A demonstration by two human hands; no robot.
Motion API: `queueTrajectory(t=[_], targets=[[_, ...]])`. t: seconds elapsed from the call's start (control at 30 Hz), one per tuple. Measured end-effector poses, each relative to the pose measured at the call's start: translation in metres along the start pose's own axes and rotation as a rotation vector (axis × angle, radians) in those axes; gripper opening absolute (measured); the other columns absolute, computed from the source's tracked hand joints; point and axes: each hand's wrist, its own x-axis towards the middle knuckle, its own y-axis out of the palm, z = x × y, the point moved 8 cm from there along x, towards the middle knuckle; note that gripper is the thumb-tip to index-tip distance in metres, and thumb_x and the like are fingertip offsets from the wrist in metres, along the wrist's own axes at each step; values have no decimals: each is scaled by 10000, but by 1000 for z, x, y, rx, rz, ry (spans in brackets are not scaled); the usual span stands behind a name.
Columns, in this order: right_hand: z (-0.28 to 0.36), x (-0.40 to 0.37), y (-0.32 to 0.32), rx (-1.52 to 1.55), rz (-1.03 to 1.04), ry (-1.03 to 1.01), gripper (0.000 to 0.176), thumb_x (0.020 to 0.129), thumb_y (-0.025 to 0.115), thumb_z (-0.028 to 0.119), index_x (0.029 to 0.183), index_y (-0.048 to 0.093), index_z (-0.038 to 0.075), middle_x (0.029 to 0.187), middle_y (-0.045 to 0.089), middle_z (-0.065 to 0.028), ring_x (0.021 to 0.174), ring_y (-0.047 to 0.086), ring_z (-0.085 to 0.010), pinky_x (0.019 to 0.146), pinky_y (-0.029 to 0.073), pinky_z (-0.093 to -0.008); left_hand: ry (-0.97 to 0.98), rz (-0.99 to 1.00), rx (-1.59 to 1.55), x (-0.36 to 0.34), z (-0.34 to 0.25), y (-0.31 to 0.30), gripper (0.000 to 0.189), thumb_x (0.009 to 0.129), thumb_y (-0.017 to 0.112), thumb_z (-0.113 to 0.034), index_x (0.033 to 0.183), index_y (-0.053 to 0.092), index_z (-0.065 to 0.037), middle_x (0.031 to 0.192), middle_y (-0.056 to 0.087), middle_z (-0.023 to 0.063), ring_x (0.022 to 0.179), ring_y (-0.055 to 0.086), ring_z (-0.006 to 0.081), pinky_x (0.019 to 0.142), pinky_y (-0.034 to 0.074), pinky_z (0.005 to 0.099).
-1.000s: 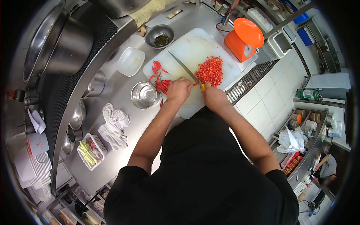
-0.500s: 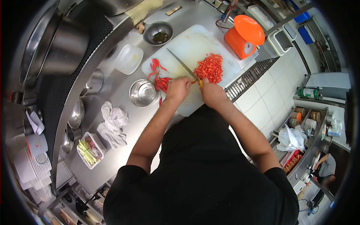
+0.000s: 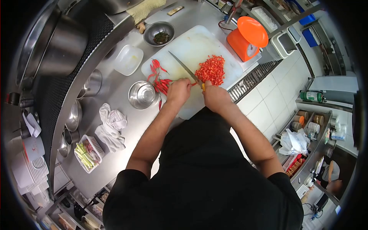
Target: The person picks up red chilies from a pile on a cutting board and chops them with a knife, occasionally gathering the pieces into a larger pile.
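Fingers bent, my left hand [image 3: 179, 91] pinches a red chili [image 3: 194, 84] whose end points at the knife. My right hand [image 3: 215, 96] is wrapped round the yellow handle of a long knife [image 3: 180, 62], its blade lying diagonally across a white cutting board [image 3: 188, 42]. Beyond that hand sits a heap of chopped red chili [image 3: 211, 71]. Several whole red chilies [image 3: 162, 85] lie at the board's left side, next to my left hand. Farther left stands a round steel bowl [image 3: 142, 95].
An orange scale [image 3: 245, 38] stands beyond the board's right side. Back left are a steel bowl of dark green bits [image 3: 159, 33] and a white plastic container [image 3: 128, 60]. White cloths [image 3: 112, 126] and a basket of cut stalks [image 3: 89, 153] lie left. A person [image 3: 330, 174] is at far right.
The whole view has shifted slightly to the left. Both hands, the knife and the chili stay in nearly the same places on the board.
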Motion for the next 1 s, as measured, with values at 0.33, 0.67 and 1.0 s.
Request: queueTrajectory(t=[0.33,0.67,1.0], targets=[[1,3,11,-2,18,25,323,1031,584,250,1150,498,-38,896,740,-253,854,753,-417,764,598,-513,-11,2,-33,-4,4,1,94,873,759,-140,913,745,-56,934,715,143,846,709,349,761,562,469],[-1,13,17,-4,8,29,289,1030,568,226,1152,507,-29,917,746,-254,898,761,-398,791,603,-490,-27,2,-106,-6,12,6,114,859,790,-149,918,762,-55,896,727,139,810,715,337,748,564,444],[4,8,19,-16,-28,30,245,1013,556,174,1132,512,-35,902,747,-251,848,764,-396,759,607,-499,-17,66,-73,-8,0,7,122,921,715,-186,953,756,-75,968,707,147,921,693,384,818,554,508]])
